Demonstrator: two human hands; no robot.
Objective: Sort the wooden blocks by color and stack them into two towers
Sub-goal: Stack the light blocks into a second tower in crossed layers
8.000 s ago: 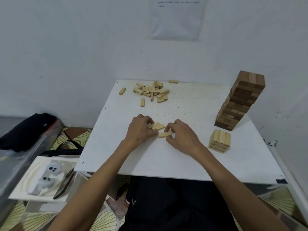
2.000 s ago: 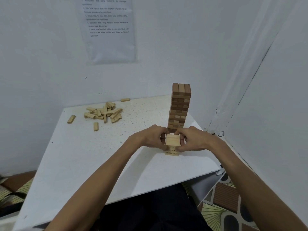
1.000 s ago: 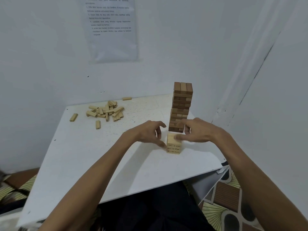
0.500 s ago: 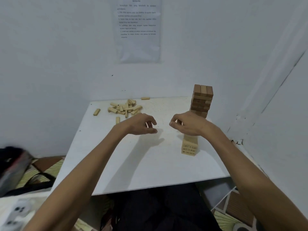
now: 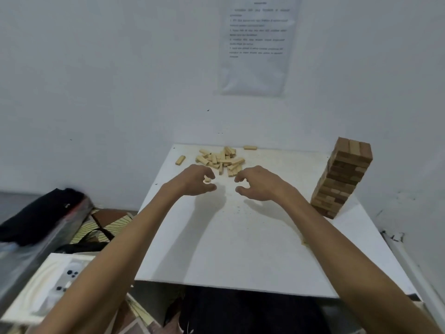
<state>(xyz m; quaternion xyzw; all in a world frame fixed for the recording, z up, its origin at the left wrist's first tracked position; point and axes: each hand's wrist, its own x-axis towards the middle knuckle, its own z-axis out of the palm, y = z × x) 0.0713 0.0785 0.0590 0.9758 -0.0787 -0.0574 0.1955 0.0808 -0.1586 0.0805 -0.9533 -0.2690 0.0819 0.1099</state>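
A pile of light wooden blocks [image 5: 221, 159] lies at the far side of the white table [image 5: 240, 249]. A tall tower of brown blocks [image 5: 342, 179] stands at the right edge, leaning slightly. My left hand [image 5: 193, 180] hovers just before the pile, its fingers loosely curled over a single light block [image 5: 207, 180]; I cannot tell whether they touch it. My right hand [image 5: 258, 184] hovers beside it, fingers loosely curled and holding nothing. The short light tower is hidden behind my right forearm.
Two stray light blocks lie apart from the pile, one at the far left [image 5: 180, 160] and one by the wall [image 5: 250, 147]. A paper sheet [image 5: 255, 44] hangs on the wall. A black bag [image 5: 41, 213] and a white tray [image 5: 48, 285] sit on the floor at left.
Both hands have let go of the short light tower and moved away from it to the loose pile at the far side. My view has swung left with them.
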